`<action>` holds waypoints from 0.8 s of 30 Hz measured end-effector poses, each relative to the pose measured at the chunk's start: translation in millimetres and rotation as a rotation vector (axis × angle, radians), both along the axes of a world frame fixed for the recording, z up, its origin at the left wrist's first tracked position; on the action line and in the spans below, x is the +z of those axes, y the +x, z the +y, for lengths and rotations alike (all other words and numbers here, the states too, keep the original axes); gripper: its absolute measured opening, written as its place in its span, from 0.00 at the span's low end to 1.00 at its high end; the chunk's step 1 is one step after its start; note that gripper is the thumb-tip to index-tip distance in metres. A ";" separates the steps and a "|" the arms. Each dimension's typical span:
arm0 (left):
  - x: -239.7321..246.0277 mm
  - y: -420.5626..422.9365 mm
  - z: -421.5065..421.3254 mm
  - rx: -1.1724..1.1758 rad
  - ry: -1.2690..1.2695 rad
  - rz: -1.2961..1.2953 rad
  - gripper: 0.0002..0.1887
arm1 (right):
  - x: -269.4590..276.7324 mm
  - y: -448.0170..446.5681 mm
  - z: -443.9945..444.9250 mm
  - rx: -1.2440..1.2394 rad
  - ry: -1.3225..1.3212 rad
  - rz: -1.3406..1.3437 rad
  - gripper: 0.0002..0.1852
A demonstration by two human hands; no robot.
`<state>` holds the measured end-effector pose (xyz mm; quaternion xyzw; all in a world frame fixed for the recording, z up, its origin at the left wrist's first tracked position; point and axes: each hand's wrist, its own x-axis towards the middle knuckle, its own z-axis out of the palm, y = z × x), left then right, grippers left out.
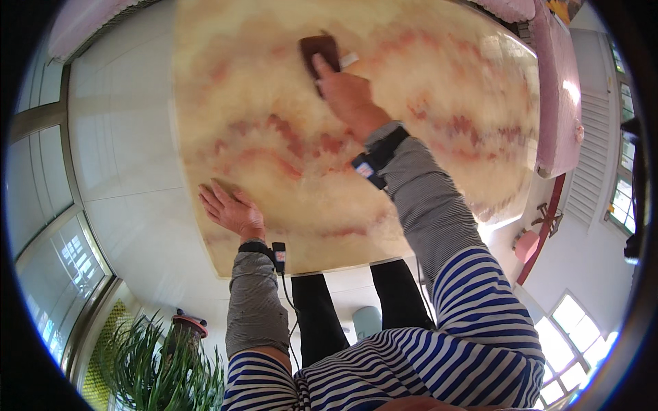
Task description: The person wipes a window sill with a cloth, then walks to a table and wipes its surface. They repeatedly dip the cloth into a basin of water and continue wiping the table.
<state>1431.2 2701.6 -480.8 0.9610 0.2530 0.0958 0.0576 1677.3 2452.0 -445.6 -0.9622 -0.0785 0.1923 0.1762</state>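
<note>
A cream tabletop [247,195] with red and orange marbling spreads before me. My right hand [347,95] reaches to its far part and grips a dark brown rectangular pad [321,49], one finger stretched along its top. Blur hides whether the pad is cloth or something stiffer. A small whitish patch [349,60] shows beside the pad; I cannot tell what it is. Nearer me, at the table's left side, my left hand [231,208] is spread palm down with nothing in it. It seems to rest on the surface.
Pink covered seating [560,108] borders the table's right end, with more pink covering [95,23] at the far left. A potted leafy plant [162,365] stands at the lower left beside glass-panelled doors [46,174]. Cables [290,303] hang from my wrist straps.
</note>
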 end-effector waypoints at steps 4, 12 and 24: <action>-4.3 -0.3 3.9 0.004 0.028 0.004 0.29 | -20.4 -9.5 -116.0 -0.174 -0.143 -0.027 0.32; -5.7 -1.5 6.2 0.006 0.030 -0.017 0.31 | -44.1 -96.4 -422.5 -0.519 -0.172 -0.157 0.34; -3.1 1.5 0.7 0.019 0.024 0.000 0.29 | -34.8 -71.0 -333.9 -0.634 -0.260 -0.079 0.34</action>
